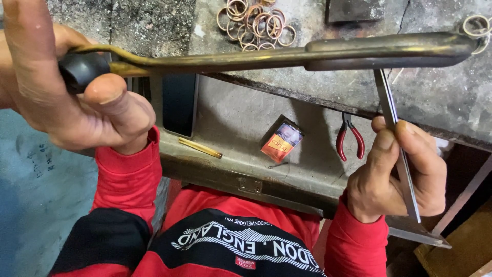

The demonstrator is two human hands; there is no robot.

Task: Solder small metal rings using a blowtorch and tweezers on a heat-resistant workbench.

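My left hand (72,97) grips the black knob and brass stem at the near end of a long metal torch-like tool (287,56), which runs across the view to the right above the bench. My right hand (397,172) holds a thin flat metal strip (397,143), upright and slightly tilted, its top end just under the tool's thick right part. A single wire ring (479,25) sits at the tool's right tip. Both sleeves are red.
A pile of several copper-coloured wire rings (256,23) lies on the rough stone bench top (435,97). On the lower shelf (241,154) lie red-handled pliers (350,138), a small red and orange packet (282,141), a brass rod (200,147) and a dark block (179,102).
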